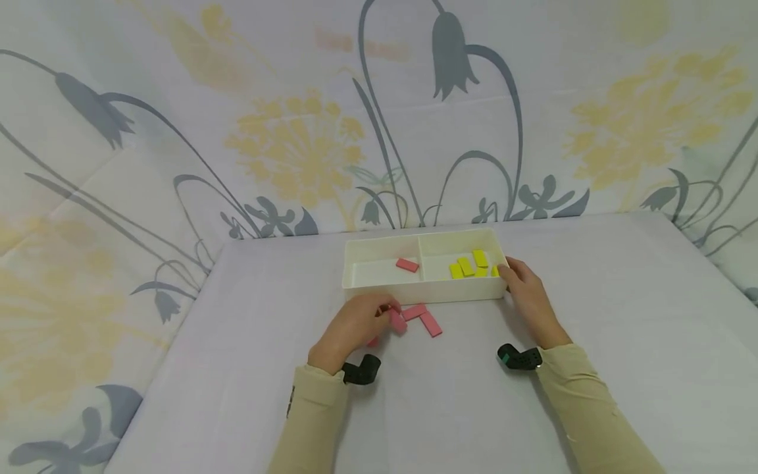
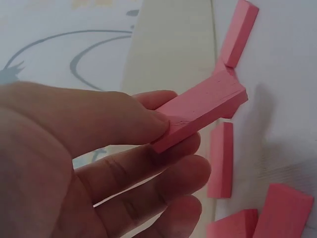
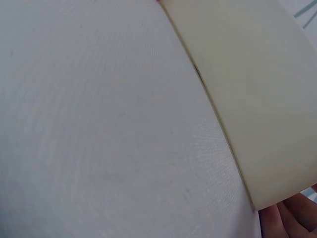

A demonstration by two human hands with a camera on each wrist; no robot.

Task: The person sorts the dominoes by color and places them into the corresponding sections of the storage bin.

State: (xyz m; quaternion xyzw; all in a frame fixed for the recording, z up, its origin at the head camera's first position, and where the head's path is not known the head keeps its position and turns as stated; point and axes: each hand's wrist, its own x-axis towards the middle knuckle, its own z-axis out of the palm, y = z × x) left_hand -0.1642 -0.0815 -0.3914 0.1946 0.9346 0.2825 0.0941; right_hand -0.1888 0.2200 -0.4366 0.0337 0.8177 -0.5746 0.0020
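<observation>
My left hand [image 1: 352, 322] pinches a pink rectangular block [image 2: 203, 109] between thumb and forefinger, just in front of the box; its other fingers are loosely bent below. Several more pink blocks [image 1: 431, 324] lie on the table beside that hand, some partly hidden by it in the head view. The white two-compartment box [image 1: 426, 291] holds one pink block [image 1: 406, 264] on its left side and several yellow blocks [image 1: 466, 266] on its right. At the box's right end, my right hand [image 1: 530, 299] grips the end wall, thumb at the rim and fingers [image 3: 292, 218] outside.
A pale cloth covers the table [image 1: 450, 408]. Behind it hangs a flower-printed curtain [image 1: 408, 131], close to the back of the box. Black wrist straps [image 1: 362, 370] sit on both wrists.
</observation>
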